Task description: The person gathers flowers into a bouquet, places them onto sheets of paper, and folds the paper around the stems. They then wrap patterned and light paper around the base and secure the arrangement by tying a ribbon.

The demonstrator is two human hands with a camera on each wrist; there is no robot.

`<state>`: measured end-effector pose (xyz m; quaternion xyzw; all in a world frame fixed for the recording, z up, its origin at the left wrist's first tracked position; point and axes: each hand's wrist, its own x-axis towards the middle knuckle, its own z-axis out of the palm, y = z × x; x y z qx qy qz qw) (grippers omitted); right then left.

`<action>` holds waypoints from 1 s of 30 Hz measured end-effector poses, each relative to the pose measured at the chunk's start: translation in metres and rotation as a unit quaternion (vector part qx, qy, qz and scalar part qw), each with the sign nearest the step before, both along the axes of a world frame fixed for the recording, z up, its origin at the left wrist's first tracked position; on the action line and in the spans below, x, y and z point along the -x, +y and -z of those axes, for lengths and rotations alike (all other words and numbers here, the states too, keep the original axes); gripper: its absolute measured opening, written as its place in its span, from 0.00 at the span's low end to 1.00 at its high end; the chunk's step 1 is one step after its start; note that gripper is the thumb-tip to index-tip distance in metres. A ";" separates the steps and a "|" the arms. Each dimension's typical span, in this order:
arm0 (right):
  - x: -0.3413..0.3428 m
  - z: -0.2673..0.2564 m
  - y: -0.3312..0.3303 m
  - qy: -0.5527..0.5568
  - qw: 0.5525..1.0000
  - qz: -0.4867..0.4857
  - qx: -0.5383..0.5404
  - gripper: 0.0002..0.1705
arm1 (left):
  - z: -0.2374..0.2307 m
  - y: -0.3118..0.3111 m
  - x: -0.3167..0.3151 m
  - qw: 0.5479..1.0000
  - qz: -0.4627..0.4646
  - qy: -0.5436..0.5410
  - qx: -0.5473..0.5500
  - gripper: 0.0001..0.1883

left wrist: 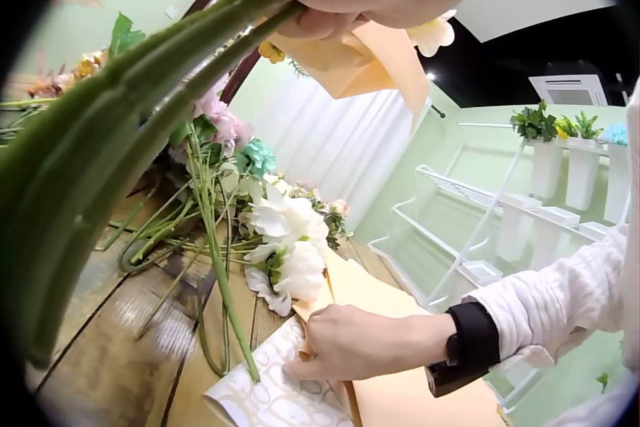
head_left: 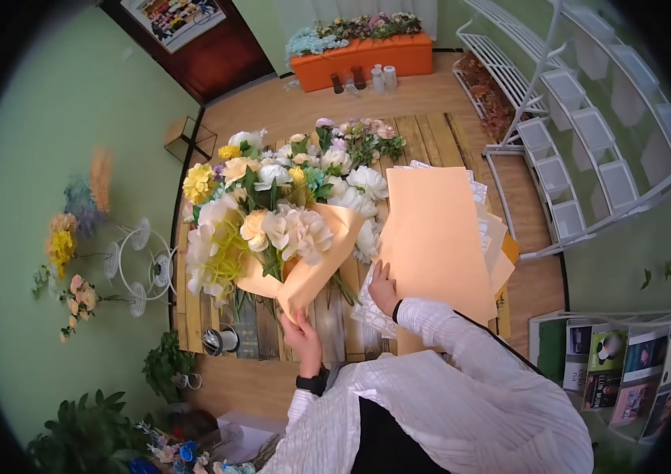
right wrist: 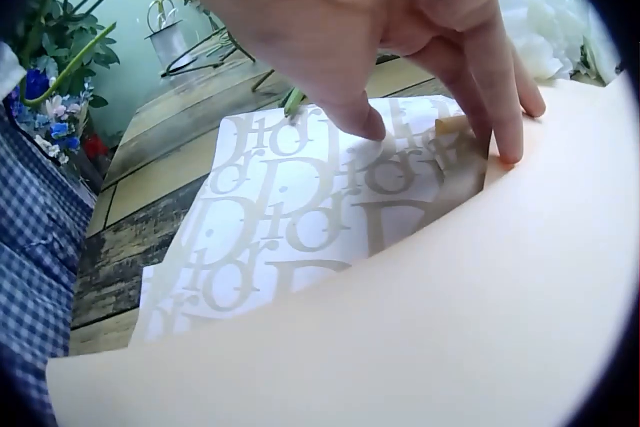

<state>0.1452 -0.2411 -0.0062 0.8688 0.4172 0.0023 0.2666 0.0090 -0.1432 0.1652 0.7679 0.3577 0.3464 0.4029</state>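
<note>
My left hand (head_left: 302,345) grips a bouquet (head_left: 300,233) low down, where its peach wrapping paper (head_left: 318,276) gathers. Large pale blooms and yellow-green tufts show at its top. Thick green stems (left wrist: 120,112) stick out past this hand in the left wrist view. On the table, my right hand (head_left: 384,291) touches the left edge of a big peach paper sheet (head_left: 434,237). Two of its fingertips rest on that edge in the right wrist view, with the thumb apart over a white sheet (right wrist: 265,222) printed with beige letters, which lies partly beneath the peach one.
Loose artificial flowers (head_left: 274,175) heap across the far left of the wooden table (head_left: 430,130). A spool (head_left: 221,340) stands at the near left corner. A white rack (head_left: 572,126) is to the right, an orange bench (head_left: 367,59) behind, a magazine stand (head_left: 620,363) at near right.
</note>
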 end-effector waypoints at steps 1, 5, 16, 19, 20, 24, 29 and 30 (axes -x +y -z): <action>0.004 0.005 0.004 0.000 0.999 0.049 -0.016 0.25 | 0.001 0.001 0.000 1.000 -0.006 -0.012 -0.012 0.10; 0.006 0.025 0.017 0.040 0.991 0.106 -0.072 0.26 | -0.002 0.001 0.002 1.000 -0.013 -0.023 -0.011 0.11; 0.010 -0.003 0.007 -0.023 0.995 0.096 0.001 0.23 | 0.002 0.006 0.013 0.999 -0.030 -0.017 -0.012 0.09; 0.010 -0.013 0.004 -0.024 0.993 0.097 0.064 0.23 | -0.001 0.004 0.013 0.999 -0.036 -0.017 0.012 0.09; 0.010 -0.012 0.004 -0.024 0.993 0.095 0.064 0.23 | -0.002 0.004 0.013 0.999 -0.039 -0.017 0.019 0.09; 0.007 -0.009 0.005 -0.024 0.991 0.114 0.069 0.23 | -0.003 0.004 0.013 0.999 -0.042 -0.011 0.005 0.09; 0.008 -0.019 0.006 0.055 0.992 0.098 0.051 0.22 | 0.003 0.008 0.015 0.999 -0.049 -0.007 -0.019 0.10; 0.008 -0.020 0.006 0.060 0.993 0.093 0.044 0.22 | 0.005 0.008 0.015 0.998 -0.051 -0.007 -0.018 0.10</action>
